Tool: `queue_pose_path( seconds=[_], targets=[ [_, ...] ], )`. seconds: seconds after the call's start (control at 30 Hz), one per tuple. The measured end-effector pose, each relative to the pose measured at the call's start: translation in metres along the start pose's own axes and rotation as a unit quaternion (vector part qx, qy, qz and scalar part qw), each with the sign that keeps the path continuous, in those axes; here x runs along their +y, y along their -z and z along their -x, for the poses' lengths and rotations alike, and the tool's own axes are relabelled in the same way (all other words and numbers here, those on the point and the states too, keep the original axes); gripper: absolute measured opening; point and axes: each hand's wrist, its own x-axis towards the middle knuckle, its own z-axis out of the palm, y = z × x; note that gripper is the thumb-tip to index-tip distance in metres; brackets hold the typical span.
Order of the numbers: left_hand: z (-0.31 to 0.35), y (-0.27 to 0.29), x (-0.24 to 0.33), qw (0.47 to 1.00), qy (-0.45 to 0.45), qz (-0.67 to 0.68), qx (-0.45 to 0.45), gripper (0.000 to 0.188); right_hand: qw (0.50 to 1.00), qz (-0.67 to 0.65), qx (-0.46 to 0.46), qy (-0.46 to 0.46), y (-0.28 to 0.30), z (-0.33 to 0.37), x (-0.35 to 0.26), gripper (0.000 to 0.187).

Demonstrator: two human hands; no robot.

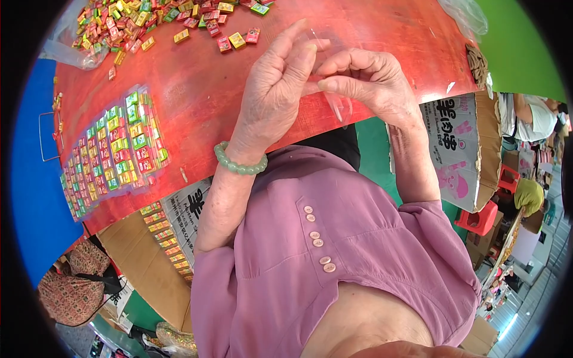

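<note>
- Holding clear film (341,110) up btwn both hands, in front of chest, over near edge of red tabletop (209,104); film thin, see-through, outline partly unclear.
- R hand (370,77): grip nearly closed, thumb + index tips pinched on film, other fingers curled.
- L hand (277,80): grip part open, fingers spread + bent, thumb up; film at fingertips, can't tell if pinched.
- L wrist: green bead bracelet (242,167).
- Loose pile (143,21) of small red/yellow/green boxes, far side of tabletop, upper L; a few strays, incl. red box (253,36) near L hand, not touching.
- Box rows (116,146) laid flat side by side at L end of tabletop, clear wrap visible around edges.
- Clear bag (74,53) next to pile; another plastic bag (468,17) at far R.
- L carton (140,262) below tabletop edge, w/ more rows (166,240) of small boxes showing.
- R carton (456,146) beside R forearm, pale w/ pink print.
- Red stool (479,218) past R carton.
</note>
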Motion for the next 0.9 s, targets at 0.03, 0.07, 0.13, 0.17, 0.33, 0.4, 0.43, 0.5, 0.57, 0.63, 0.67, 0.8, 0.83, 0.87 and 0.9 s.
queue_pose_path(
  seconds=[0.03,0.07,0.13,0.17,0.33,0.4,0.43,0.5,0.57,0.63,0.67,0.8,0.83,0.87,0.9],
  targets=[
    [-0.001,0.002,0.001,1.000,0.004,0.008,-0.002,0.050,1.000,0.000,0.001,-0.002,0.001,0.000,-0.002,0.014],
    [-0.001,0.003,0.001,1.000,0.007,0.016,-0.002,0.050,1.000,0.006,-0.003,-0.008,0.002,-0.001,-0.004,0.013],
    [-0.001,0.003,0.000,1.000,0.007,0.021,0.000,0.050,1.000,0.011,-0.009,-0.015,0.004,-0.002,-0.004,0.013],
    [-0.001,0.003,0.000,1.000,0.007,0.025,-0.002,0.049,1.000,0.004,-0.003,-0.026,0.005,-0.002,-0.003,0.011],
    [-0.001,0.001,-0.002,1.000,0.001,0.021,0.006,0.049,1.000,-0.010,-0.003,-0.022,0.007,-0.003,0.004,0.012],
    [-0.002,-0.001,-0.002,1.000,-0.005,0.009,0.010,0.049,0.999,-0.001,-0.029,-0.026,0.008,-0.002,0.005,0.015],
    [-0.003,0.000,-0.003,1.000,-0.005,-0.008,0.014,0.050,0.999,-0.001,-0.028,-0.028,0.006,-0.001,0.004,0.015],
    [-0.006,0.002,-0.004,1.000,-0.005,-0.024,0.016,0.050,1.000,-0.003,-0.017,-0.001,-0.003,0.000,0.001,0.018],
    [-0.009,0.004,-0.006,0.995,0.002,-0.065,0.074,0.050,0.999,0.047,-0.011,-0.016,-0.007,0.004,-0.003,0.019],
    [-0.013,0.004,-0.011,0.994,-0.023,-0.056,0.091,0.050,0.993,0.114,-0.006,-0.013,-0.011,0.006,-0.001,0.018],
    [-0.014,0.004,-0.012,0.992,-0.050,-0.046,0.108,0.050,0.993,0.113,-0.005,-0.013,-0.012,0.008,0.000,0.018],
    [-0.017,0.003,-0.011,0.989,-0.063,-0.045,0.125,0.043,0.943,0.319,0.078,0.057,-0.017,0.009,0.004,0.009],
    [-0.017,0.004,-0.009,0.990,-0.048,-0.024,0.128,0.043,0.928,0.343,0.120,0.080,-0.018,0.009,0.006,0.006],
    [-0.018,0.004,-0.008,0.991,-0.033,-0.002,0.133,0.043,0.928,0.343,0.120,0.081,-0.016,0.008,0.008,0.006],
    [-0.018,0.004,-0.007,0.991,-0.034,-0.002,0.132,0.043,0.919,0.358,0.122,0.115,-0.014,0.006,0.011,0.006]
  ],
)
